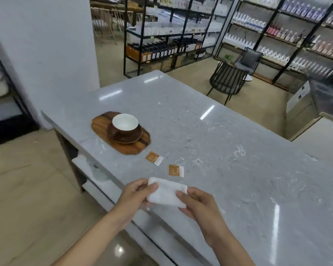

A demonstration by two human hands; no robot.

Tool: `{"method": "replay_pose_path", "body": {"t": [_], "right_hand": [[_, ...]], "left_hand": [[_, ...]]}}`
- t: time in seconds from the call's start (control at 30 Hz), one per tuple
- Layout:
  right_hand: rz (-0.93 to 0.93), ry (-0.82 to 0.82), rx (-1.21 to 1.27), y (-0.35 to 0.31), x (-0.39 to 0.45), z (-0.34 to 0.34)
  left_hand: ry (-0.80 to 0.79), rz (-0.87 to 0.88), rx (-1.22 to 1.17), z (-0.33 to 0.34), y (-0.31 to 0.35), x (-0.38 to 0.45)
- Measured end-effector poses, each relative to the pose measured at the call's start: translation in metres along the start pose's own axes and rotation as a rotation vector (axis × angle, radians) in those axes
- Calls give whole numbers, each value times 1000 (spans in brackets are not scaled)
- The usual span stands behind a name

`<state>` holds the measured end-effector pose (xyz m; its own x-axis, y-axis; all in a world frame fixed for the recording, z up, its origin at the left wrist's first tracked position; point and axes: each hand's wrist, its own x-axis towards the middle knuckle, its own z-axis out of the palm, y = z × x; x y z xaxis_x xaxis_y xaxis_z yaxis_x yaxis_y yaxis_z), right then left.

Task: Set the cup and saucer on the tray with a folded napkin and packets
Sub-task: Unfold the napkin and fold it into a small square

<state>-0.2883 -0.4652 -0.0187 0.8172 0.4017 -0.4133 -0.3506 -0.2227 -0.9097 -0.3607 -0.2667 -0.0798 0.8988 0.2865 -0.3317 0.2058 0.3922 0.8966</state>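
A brown cup with a white inside [125,123] stands on a brown saucer [131,138], and both rest on an oval wooden tray [101,123] near the counter's left edge. Two orange-and-white packets lie on the counter between tray and hands: one [154,158] just off the tray's near end, the other [176,170] a little closer to me. A white folded napkin [166,193] is held above the counter's near edge. My left hand [135,196] pinches its left side, my right hand [198,206] grips its right side.
The grey marble counter [229,150] stretches far to the right. Its left edge drops to the floor and a white shelf below. A dark chair [227,79] and black shelving racks with bottles stand beyond the counter.
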Motion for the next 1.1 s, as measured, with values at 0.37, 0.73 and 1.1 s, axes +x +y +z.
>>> {"method": "replay_pose_path", "body": {"t": [0.37,0.73,1.1], "right_hand": [[59,-141,-41,18,24,135],[69,-216,79,-2,129,244],[175,-114,257,-46,217,344]], "left_hand": [[232,-5,-190,-142,3,-34],[244,-48,-375,-251,68,43],[177,-116,-75,-348,147,139]]}}
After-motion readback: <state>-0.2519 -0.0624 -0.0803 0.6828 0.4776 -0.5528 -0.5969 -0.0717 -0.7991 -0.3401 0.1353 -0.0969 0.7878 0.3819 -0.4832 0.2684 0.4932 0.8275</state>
